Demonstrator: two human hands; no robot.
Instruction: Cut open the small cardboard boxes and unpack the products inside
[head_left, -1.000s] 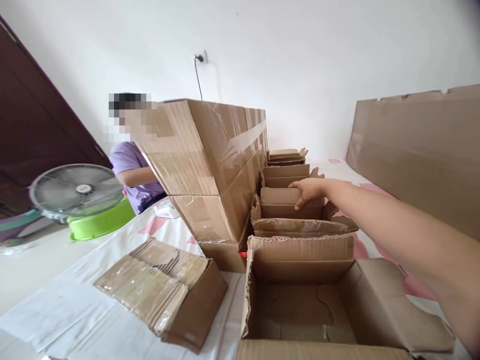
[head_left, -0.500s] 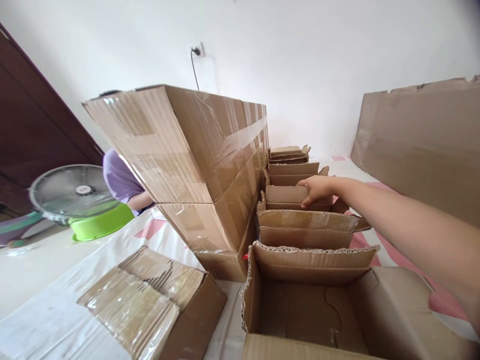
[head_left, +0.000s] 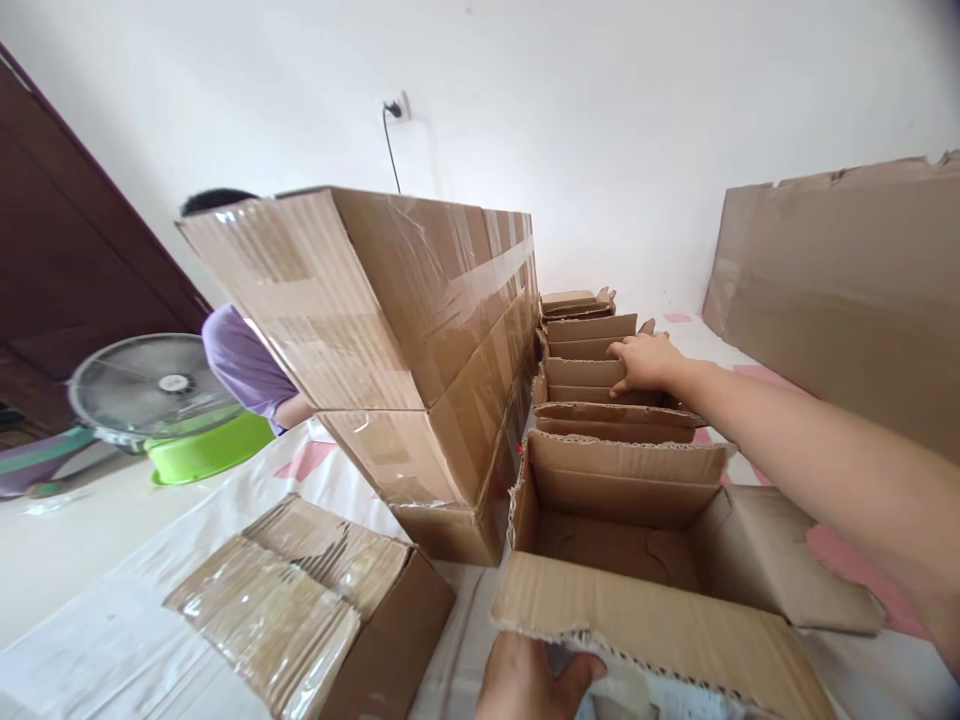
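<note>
Head view: left hand (head_left: 529, 685) grips the ragged flap of an empty brown box (head_left: 615, 490); right hand (head_left: 641, 362) lies flat on a smaller box (head_left: 579, 373).

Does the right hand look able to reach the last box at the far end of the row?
Probably yes: the right hand rests near the last box, with only one open box between.

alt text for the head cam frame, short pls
The person's right hand rests on a small open box midway along a row of open cardboard boxes; the left hand touches the nearest box's front flap. Tall taped cartons stand left, with another person behind them.
</note>
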